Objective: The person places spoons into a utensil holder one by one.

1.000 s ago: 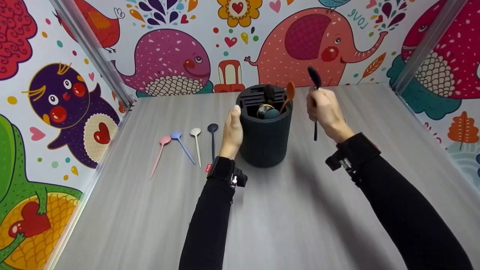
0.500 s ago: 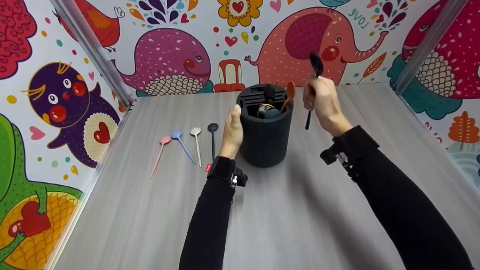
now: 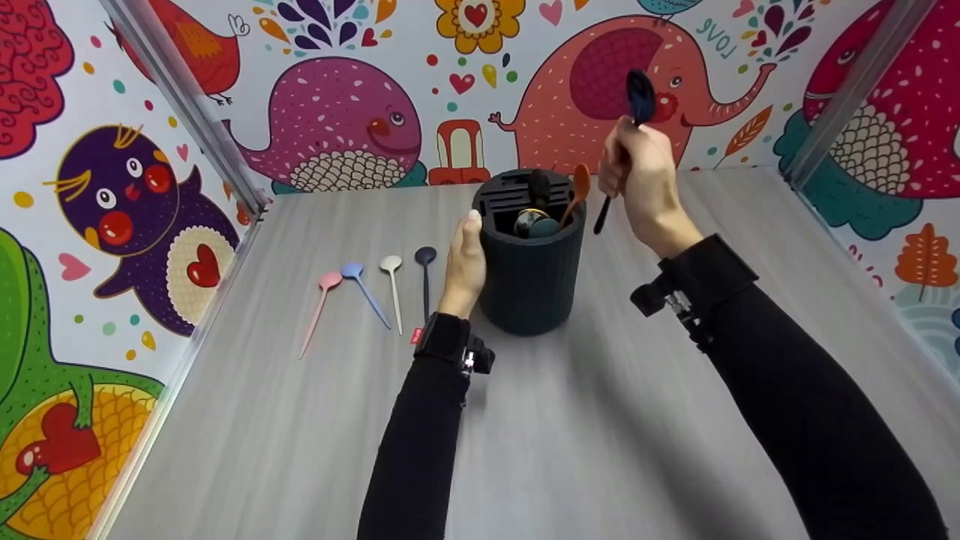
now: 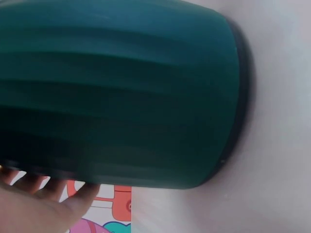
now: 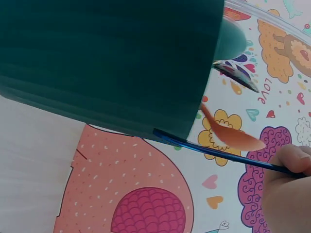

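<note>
Black spoon [image 3: 637,101] gripped by right hand [image 3: 637,180], bowl up, handle tip lowered beside rim of dark utensil holder [image 3: 529,277]. Holder stood on grey counter [image 3: 600,420], steadied by left hand [image 3: 465,266], fingers laid flat against its side. Orange spoon [image 3: 579,184] seen inside holder. Four spoons [image 3: 375,289] laid left of holder.

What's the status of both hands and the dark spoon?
Left hand flat against the dark holder. Right hand grips the dark spoon, handle tip beside the rim, not in. Orange spoon leans close by.
</note>
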`<state>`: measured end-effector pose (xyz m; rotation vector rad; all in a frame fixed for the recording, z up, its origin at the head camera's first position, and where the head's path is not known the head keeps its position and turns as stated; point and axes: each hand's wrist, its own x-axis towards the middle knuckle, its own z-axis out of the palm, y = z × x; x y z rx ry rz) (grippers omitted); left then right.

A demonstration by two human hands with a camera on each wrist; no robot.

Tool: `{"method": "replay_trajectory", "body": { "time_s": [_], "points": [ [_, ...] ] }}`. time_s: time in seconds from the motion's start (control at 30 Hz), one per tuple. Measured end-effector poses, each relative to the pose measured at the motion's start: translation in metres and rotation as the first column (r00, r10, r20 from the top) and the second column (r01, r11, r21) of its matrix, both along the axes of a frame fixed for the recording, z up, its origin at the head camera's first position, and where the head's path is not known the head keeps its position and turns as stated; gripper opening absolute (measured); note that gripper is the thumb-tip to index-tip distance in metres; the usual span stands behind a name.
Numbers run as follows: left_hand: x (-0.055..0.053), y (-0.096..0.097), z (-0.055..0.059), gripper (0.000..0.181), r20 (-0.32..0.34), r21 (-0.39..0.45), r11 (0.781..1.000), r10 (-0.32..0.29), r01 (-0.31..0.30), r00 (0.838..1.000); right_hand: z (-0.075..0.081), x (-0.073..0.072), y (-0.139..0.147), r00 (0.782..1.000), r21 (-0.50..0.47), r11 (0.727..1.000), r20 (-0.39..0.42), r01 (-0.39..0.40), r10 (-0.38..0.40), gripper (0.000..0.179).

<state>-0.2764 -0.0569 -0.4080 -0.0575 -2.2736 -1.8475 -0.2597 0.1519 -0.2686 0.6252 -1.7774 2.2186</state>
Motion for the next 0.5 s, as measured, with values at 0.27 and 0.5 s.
{"method": "replay_trajectory", "body": {
  "time_s": [0.27, 0.5],
  "points": [
    [0.001, 0.000, 0.000, 0.073, 0.009, 0.008, 1.000, -0.006, 0.006, 1.000, 0.009, 0.001, -0.009, 0.997, -0.069, 0.997, -0.068, 0.022, -0.027, 0.045],
    [0.000, -0.001, -0.001, 0.076, -0.001, 0.004, 1.000, -0.009, 0.009, 1.000, 0.010, -0.001, -0.015, 0.987, -0.082, 0.996, -0.148, 0.044, -0.056, 0.045]
  ]
}}
